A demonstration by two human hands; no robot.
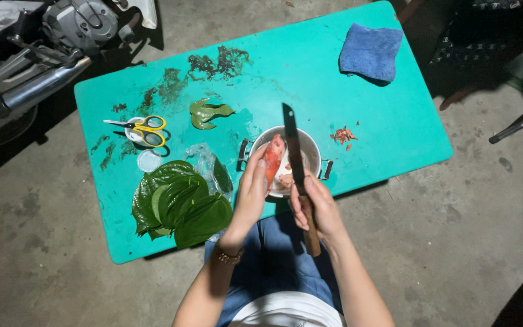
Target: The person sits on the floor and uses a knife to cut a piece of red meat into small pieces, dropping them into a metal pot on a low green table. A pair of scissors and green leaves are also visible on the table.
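My left hand [251, 195] holds a reddish-orange piece of fruit or nut [272, 160] over a small metal pot [316, 151] with two handles. My right hand [317, 206] grips a knife [295, 158] by its wooden handle, the dark blade pointing away from me across the pot. Pale pieces lie inside the pot. Both hands are at the near edge of a turquoise table [382, 127].
A pile of green leaves [180, 203] and a clear plastic bag [204, 160] lie left of the pot. Yellow-handled scissors [143, 128], a folded leaf [207, 113], reddish scraps [343, 135] and a blue cloth [370, 51] are on the table. A motorbike [37, 42] stands at far left.
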